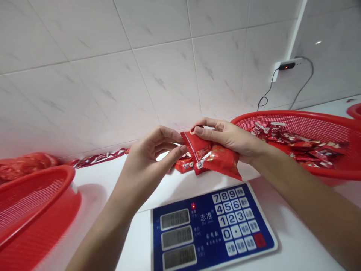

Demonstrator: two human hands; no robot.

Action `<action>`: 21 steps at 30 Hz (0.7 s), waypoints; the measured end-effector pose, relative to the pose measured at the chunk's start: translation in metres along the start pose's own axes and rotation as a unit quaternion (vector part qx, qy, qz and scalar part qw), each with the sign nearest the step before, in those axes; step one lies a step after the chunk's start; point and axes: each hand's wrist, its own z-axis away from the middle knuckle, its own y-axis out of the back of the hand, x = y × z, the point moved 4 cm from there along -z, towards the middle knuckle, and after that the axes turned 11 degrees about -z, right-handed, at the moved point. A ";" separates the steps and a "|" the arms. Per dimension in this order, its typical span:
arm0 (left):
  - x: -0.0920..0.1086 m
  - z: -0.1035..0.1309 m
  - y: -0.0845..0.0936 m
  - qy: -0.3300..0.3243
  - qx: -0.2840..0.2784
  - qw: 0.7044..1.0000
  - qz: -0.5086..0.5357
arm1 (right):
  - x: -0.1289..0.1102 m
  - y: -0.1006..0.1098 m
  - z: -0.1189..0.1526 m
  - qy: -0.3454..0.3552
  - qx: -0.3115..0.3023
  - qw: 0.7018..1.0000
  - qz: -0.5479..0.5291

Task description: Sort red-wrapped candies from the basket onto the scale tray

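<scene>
Above the scale's white platform, my right hand (220,137) is closed around red candy packets, with one larger red packet (222,161) hanging under its fingers. My left hand (160,150) has thumb and forefinger at the serrated left edge of another red packet (197,145), which the right thumb presses. Behind and below them several small red packets (184,165) lie on the platform. The blue scale panel (213,229) faces me, its top display (175,219) lit with dim digits that seem to read 0.063.
A red mesh basket (284,114) of small wrapped candies stands at the right. Another red basket (60,180) is at the left, near a red bundle (28,165). Red wrappers (98,159) lie along the tiled wall. A socket (287,66) with cables is on the wall.
</scene>
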 end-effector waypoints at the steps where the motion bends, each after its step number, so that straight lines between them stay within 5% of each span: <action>1: -0.001 0.000 0.000 -0.001 -0.002 1.000 0.000 | 0.000 0.001 0.000 -0.002 0.002 1.000 0.002; 21: 0.000 -0.002 -0.003 0.006 -0.008 1.000 -0.005 | 0.001 0.003 -0.001 -0.009 0.014 1.000 -0.017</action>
